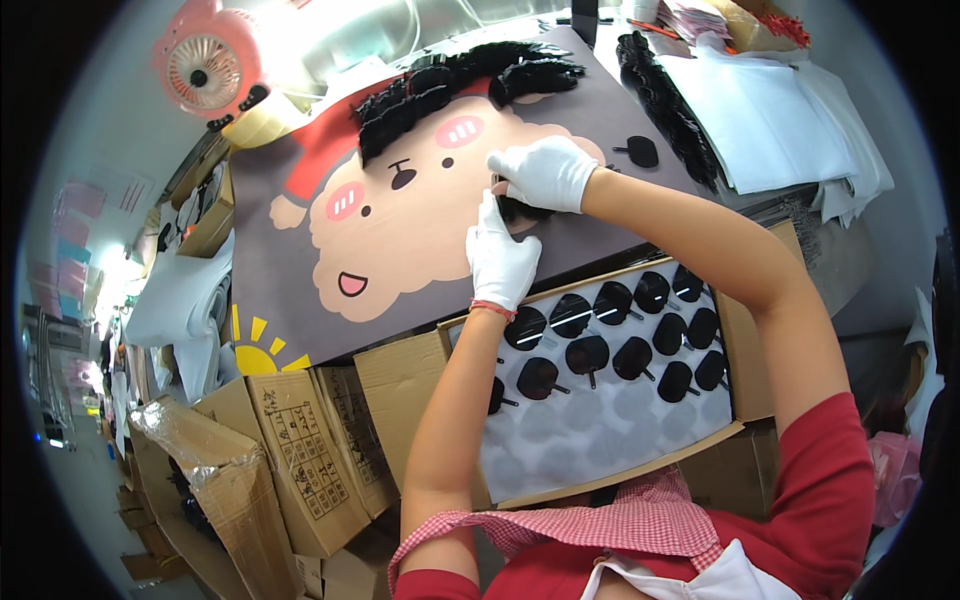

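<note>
My left hand (502, 262) and my right hand (548, 172), both in white gloves, meet over a desk mat (300, 260) printed with a cartoon animal face. Their fingers are closed around something small and dark, mostly hidden by the gloves. Just below them a dark piece (520, 213) shows in part. To the right on the mat lies a single dark lens (640, 151) with a short tab. Nearest to my forearms, an open cardboard box (610, 465) holds rows of similar dark lenses (587, 354) on a white sheet.
Rows of glossy black pieces (430, 90) lie across the mat's far side, and another black row (665, 105) is at right. White sheets (770, 120) are stacked at far right. A pink fan (203, 72) stands far left. Cardboard boxes (300, 450) crowd the left front.
</note>
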{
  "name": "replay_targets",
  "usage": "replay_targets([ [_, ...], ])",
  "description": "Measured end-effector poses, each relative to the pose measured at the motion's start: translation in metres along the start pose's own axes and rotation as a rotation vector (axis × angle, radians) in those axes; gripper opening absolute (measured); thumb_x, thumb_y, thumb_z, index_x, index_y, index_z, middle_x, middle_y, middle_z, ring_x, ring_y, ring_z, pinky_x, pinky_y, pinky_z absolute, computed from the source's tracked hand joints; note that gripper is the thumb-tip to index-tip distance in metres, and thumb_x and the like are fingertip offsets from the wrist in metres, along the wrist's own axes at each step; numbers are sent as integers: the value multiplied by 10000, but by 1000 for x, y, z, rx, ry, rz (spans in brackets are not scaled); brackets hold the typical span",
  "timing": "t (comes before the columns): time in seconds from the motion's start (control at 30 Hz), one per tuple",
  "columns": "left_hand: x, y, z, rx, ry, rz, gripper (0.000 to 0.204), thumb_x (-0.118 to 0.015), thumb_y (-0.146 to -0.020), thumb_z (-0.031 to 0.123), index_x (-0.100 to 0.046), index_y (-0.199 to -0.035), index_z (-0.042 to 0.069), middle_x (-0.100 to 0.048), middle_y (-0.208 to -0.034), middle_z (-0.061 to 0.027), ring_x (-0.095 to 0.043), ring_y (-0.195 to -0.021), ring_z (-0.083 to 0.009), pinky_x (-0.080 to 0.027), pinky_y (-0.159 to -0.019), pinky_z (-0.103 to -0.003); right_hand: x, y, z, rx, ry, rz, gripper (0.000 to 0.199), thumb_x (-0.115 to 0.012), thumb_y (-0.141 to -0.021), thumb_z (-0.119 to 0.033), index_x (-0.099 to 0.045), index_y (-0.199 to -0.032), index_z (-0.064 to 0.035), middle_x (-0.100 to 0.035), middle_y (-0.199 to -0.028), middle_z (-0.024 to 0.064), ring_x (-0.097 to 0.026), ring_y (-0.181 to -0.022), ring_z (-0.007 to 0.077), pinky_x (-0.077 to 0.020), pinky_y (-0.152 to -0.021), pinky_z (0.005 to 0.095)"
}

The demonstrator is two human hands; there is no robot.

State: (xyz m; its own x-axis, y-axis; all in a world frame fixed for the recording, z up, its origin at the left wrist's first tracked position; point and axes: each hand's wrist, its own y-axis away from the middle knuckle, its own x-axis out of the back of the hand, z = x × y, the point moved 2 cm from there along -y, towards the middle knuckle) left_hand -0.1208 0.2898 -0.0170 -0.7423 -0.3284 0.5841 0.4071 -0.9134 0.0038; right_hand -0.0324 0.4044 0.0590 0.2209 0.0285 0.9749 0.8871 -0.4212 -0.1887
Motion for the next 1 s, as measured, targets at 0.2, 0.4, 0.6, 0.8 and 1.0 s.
replay_targets([
  [0.2,21,41,20,31,646,177,703,-653,-917,163,-288,-1505,43,-527,-1322,-114,-522,-1178,-175,-417,-1024,-309,-2,5,-23,11,-255,217,135,-596,-903,-227,-619,-961,-107,-689,-787,144,-676,-696,349,-540,-636,441],
  [0.4,28,149,41,115,1449,332,587,-524,-1003,106,-262,-1527,130,-414,-1426,-69,-485,-1251,-207,-410,-1077,-378,12,105,-117,-363,-876,211,212,-504,-994,-250,-534,-1046,-47,-634,-822,243,-618,-808,448,-490,-686,463],
  [0.6,25,263,8,403,1553,-5,589,-593,-947,73,-348,-1482,97,-540,-1286,-83,-553,-1151,-200,-459,-1015,-356,18,207,-172,-494,-944,-349,207,-740,-841,-170,-667,-965,-21,-639,-745,94,-611,-684,149,-500,-669,297],
  [0.8,53,323,-25,581,1135,-263,811,-693,-844,-3,-269,-1534,40,-558,-1324,-119,-560,-1177,-196,-415,-1062,-331,-30,259,-203,-623,-1048,-548,258,-753,-799,-247,-722,-926,-25,-695,-768,156,-664,-674,229,-523,-673,322],
  [1.0,102,351,-37,963,1357,-382,635,-590,-958,251,-292,-1478,43,-562,-1288,-203,-637,-1071,-264,-549,-914,-416,-43,233,-241,-596,-821,-92,180,-766,-787,-121,-675,-890,-5,-652,-748,149,-645,-653,279,-513,-623,328],
])
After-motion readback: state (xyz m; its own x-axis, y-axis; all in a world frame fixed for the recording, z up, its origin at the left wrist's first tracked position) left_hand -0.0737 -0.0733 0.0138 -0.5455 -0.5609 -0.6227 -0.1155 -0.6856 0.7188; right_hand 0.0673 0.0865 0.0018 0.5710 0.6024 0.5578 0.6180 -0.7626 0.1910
